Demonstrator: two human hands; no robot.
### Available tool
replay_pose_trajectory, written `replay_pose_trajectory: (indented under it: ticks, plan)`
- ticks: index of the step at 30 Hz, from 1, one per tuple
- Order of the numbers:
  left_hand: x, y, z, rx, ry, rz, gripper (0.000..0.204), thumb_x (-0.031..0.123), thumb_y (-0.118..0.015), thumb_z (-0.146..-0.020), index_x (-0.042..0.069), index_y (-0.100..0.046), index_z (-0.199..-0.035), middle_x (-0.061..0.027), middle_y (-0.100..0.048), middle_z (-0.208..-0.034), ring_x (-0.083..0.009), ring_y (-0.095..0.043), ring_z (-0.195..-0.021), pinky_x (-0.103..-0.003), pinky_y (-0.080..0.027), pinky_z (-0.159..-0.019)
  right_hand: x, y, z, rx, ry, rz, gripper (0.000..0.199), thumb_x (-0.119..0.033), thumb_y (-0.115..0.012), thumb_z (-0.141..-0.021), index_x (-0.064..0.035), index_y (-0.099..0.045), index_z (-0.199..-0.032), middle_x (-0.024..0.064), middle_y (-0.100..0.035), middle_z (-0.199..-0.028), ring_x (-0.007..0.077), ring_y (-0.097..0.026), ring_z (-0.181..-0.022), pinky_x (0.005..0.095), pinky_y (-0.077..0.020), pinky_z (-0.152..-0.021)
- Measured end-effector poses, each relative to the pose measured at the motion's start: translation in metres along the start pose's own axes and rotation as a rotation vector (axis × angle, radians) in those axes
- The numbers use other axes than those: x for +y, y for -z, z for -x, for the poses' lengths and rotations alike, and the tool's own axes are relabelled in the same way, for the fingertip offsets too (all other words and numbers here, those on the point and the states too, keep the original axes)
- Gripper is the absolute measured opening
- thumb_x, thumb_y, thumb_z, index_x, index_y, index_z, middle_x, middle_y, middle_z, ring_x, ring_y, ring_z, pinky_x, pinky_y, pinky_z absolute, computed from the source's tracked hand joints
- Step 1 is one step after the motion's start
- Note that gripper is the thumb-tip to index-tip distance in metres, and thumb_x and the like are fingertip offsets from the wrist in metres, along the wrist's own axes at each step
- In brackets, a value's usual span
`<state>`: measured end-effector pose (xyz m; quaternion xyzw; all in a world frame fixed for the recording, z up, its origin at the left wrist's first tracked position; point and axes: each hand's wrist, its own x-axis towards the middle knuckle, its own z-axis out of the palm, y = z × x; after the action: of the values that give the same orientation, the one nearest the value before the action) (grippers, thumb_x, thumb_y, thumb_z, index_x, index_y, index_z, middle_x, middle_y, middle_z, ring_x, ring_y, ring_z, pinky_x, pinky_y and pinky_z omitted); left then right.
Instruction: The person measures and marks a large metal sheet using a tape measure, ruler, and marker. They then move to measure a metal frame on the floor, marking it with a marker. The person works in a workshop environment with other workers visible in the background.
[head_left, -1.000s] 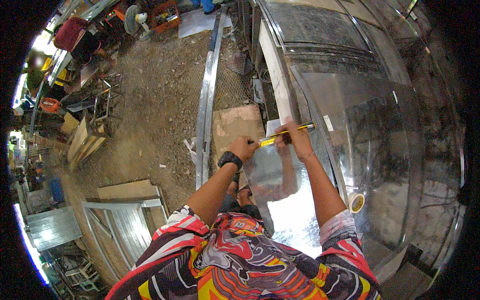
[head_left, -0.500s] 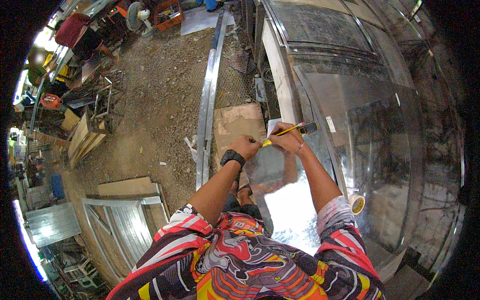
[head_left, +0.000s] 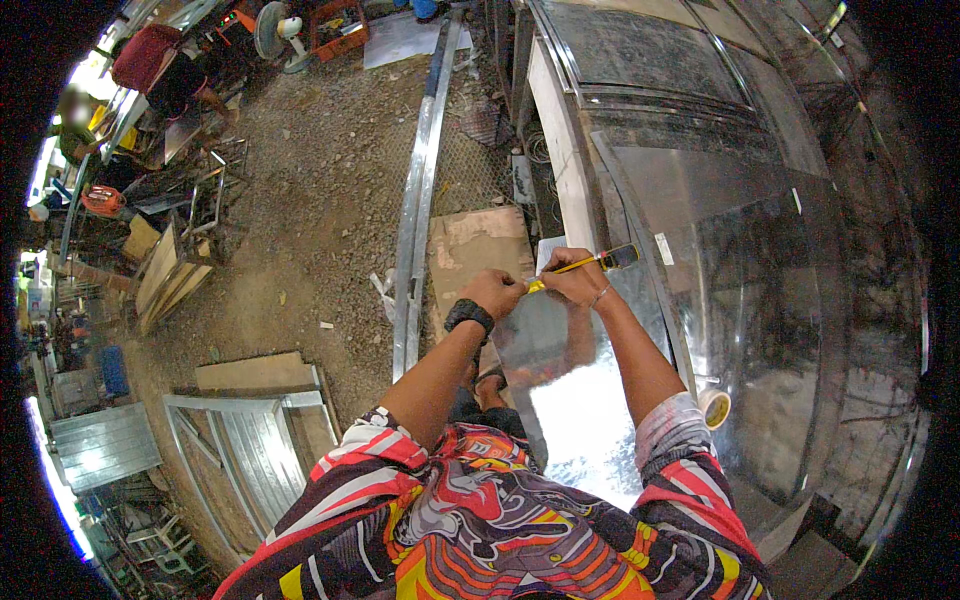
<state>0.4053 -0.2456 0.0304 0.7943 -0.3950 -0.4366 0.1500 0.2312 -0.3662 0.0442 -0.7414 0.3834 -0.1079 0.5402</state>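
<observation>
One left hand (head_left: 495, 293), one right hand (head_left: 572, 280) — two altogether. Two bare forearms (head_left: 430, 375). One pencil (head_left: 574, 266), one tape measure (head_left: 622, 257). One wristwatch (head_left: 467, 315), one bracelet (head_left: 600, 297). One tape roll (head_left: 714, 404), one fan (head_left: 268, 32). Other people (head_left: 147, 62) — at least two, toward upper left.

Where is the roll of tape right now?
In the head view, the roll of tape is right of centre, on the shiny metal sheet, beside the person's right sleeve.
</observation>
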Motion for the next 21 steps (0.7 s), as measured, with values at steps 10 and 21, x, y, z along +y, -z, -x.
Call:
replay_pose_trajectory:
  ticks: [10, 21]
  plan:
    - [0.007, 0.007, 0.004, -0.037, 0.035, -0.049, 0.048, 0.052, -0.067, -0.081, 0.013, -0.08, -0.105, -0.0186, -0.076, -0.1, -0.0357, -0.073, -0.096, -0.044, -0.056, -0.09, 0.005, -0.001, -0.001, -0.037, -0.042, -0.01, 0.016, -0.014, -0.078, -0.079, -0.0033, -0.066, -0.074, 0.0038, -0.067, -0.072, 0.0094, -0.06, -0.066, 0.0296, -0.0505, -0.06]
    - [0.001, 0.003, 0.0, -0.007, -0.01, -0.069, 0.043, 0.05, -0.066, -0.081, 0.015, -0.081, -0.101, -0.0183, -0.076, -0.096, -0.0359, -0.073, -0.093, -0.045, -0.056, -0.089, -0.018, 0.001, 0.004, -0.047, -0.074, -0.102, 0.018, -0.015, -0.077, -0.079, -0.003, -0.065, -0.073, 0.0049, -0.066, -0.071, 0.0115, -0.062, -0.064, 0.0313, -0.0498, -0.057]
